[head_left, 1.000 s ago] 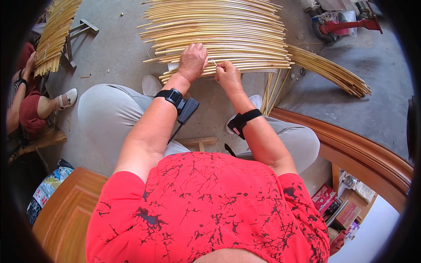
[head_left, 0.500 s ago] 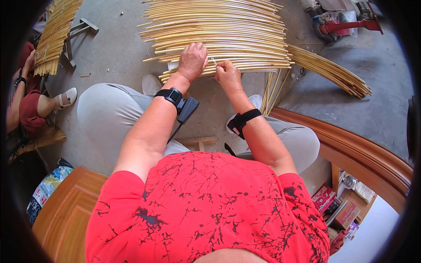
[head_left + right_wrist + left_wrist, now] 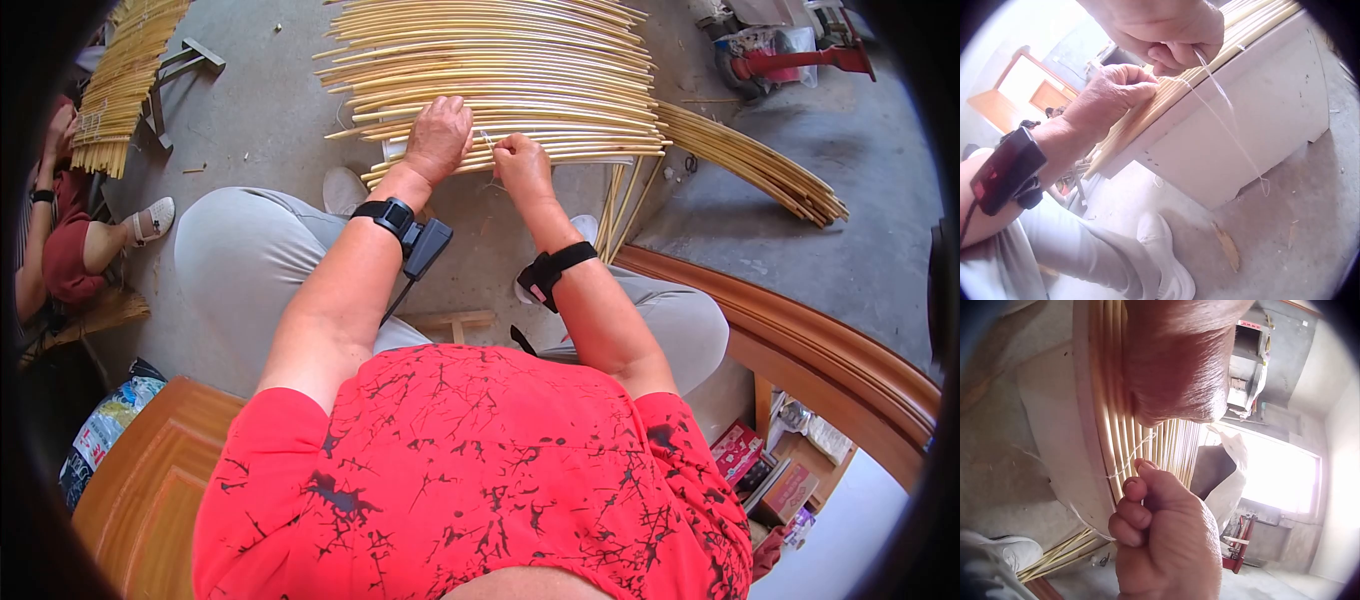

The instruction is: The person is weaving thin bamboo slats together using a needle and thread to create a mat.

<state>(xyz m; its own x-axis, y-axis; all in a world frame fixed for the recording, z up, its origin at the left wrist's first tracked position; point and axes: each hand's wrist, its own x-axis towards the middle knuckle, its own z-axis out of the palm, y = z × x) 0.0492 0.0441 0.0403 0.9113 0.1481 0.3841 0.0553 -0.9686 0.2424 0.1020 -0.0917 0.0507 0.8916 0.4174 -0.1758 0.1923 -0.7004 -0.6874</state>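
Observation:
In the head view, a mat of pale slender rods (image 3: 500, 85) lies in front of me. My left hand (image 3: 440, 138) rests at its near edge, with thumb and forefinger pinched together on white string over the rods. My right hand (image 3: 523, 170), just to the right, has curled fingers pinching the same white string (image 3: 1219, 90). The right wrist view has the string looping from the right fingers and hanging down past a white board (image 3: 1247, 119) under the rods. The left wrist view shows string (image 3: 1125, 465) crossing several rods between both hands.
A bundle of loose rods (image 3: 760, 160) extends to the right, above a brown wooden frame (image 3: 800, 320). At the left another person's arm (image 3: 42, 215) reaches to a second rod mat (image 3: 125, 80). A red metal tool (image 3: 800, 60) stands at the far right.
My right hand has shifted slightly up and right, and its fingers sit differently on the string. My left hand stays in place. The other person's arm and mat have moved slightly.

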